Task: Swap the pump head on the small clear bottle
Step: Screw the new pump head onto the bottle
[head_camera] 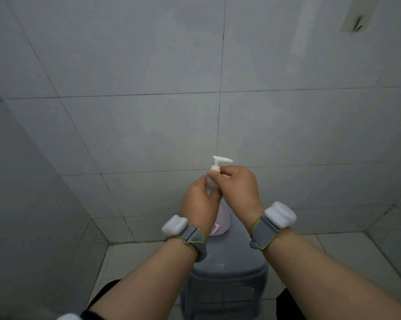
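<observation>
I hold the small clear bottle (210, 186) upright in front of me, above a grey stool. My left hand (200, 200) wraps around the bottle's body and hides most of it. A white pump head (219, 163) sits on the bottle's neck, its spout pointing right. My right hand (237, 189) pinches the pump's collar between thumb and fingers. Both wrists carry grey straps with white sensor blocks.
Below my hands stands a grey plastic stool (227, 271). On it lies a pink dish (223, 221) holding a white part, partly hidden by my left hand. Grey tiled walls rise behind and to the left; a wall hook (358, 18) sits top right.
</observation>
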